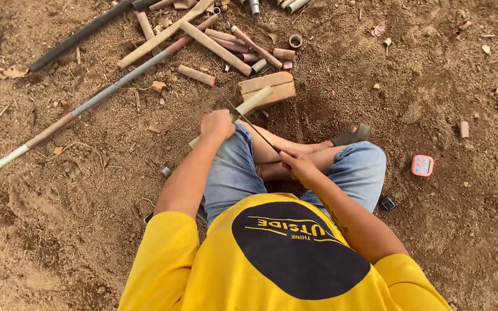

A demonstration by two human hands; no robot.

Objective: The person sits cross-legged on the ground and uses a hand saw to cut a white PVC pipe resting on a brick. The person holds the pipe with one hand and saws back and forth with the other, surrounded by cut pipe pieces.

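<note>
I sit on bare dirt in a yellow shirt and blue jeans. My left hand [217, 124] grips a tan pipe [253, 102] that rests across a brick [267, 89] just beyond my knee. My right hand [298, 165] holds the near end of a thin hacksaw blade [252, 124]. The blade runs diagonally up to the pipe, touching it close to my left hand.
A pile of cut pipe pieces [220, 46] lies beyond the brick. One long pipe [70, 115] and a dark pipe [82, 35] stretch away to the left. A small pink timer [422, 165] sits on the ground at right, and a small dark object [387, 203] lies by my right knee.
</note>
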